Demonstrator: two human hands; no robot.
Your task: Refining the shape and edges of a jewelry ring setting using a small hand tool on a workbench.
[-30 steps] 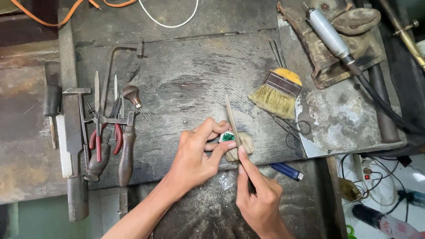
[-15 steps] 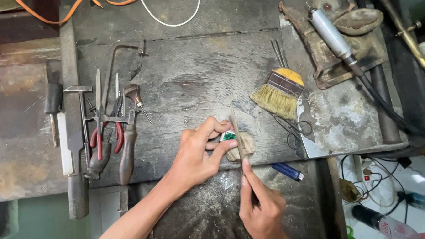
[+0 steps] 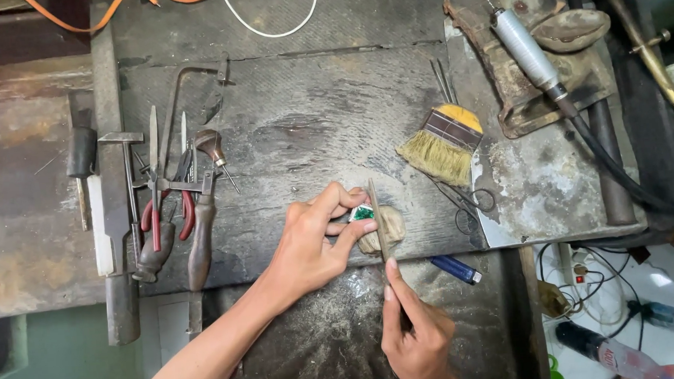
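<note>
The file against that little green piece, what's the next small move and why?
Probably a short push stroke of the thin file, guided by the right hand. Its edge already lies against the green piece, which the left hand pinches over the wooden peg.

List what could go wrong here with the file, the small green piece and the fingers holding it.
1. The left hand pinches the small green piece right beside the file, so a slip could scrape the fingertips.
2. The piece is tiny and held only by fingertips against the wooden peg at the bench edge; it could pop loose and drop off the edge.
3. The right hand holds the file by its lower end, so the file could skid.
</note>
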